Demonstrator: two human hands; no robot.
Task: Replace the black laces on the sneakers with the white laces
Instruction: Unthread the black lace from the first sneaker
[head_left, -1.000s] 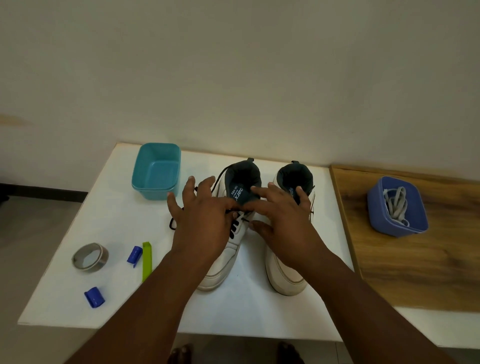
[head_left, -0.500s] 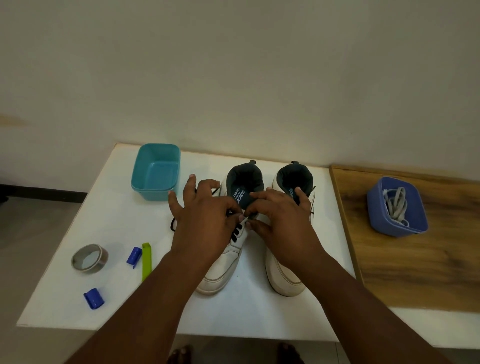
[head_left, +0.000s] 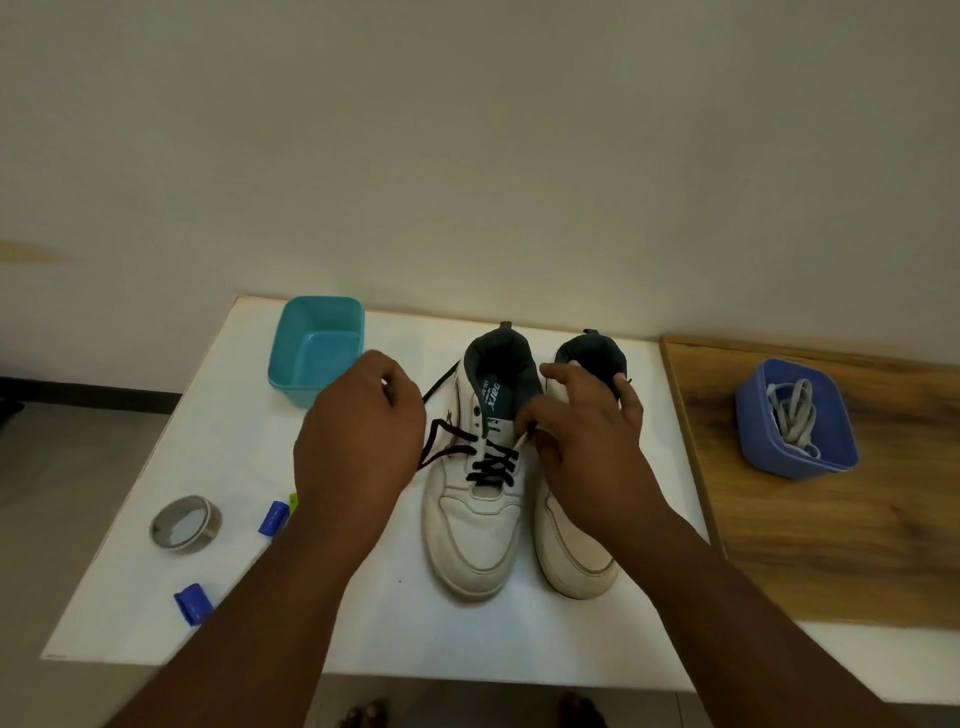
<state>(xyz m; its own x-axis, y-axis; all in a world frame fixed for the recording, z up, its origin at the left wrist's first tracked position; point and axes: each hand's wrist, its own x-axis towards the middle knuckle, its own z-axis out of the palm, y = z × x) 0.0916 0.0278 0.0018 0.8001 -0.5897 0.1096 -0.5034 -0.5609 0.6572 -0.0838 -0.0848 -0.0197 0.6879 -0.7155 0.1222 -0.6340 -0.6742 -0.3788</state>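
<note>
The black lace (head_left: 488, 462) sits in the left sneaker (head_left: 480, 499) on the white table (head_left: 410, 623). The left hand (head_left: 358, 441) holds its loose end with curled fingers; the right hand (head_left: 587, 441) pinches it near the upper eyelets. It looks soft and light, so I would grip near the eyelet.

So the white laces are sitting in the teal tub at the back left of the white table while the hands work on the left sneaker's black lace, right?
Not quite. The head view shows the white laces in the blue tub on the wooden surface to the right; the teal tub holds none of them. The rest stands: the left hand and right hand work on the left sneaker's black lace.
</note>
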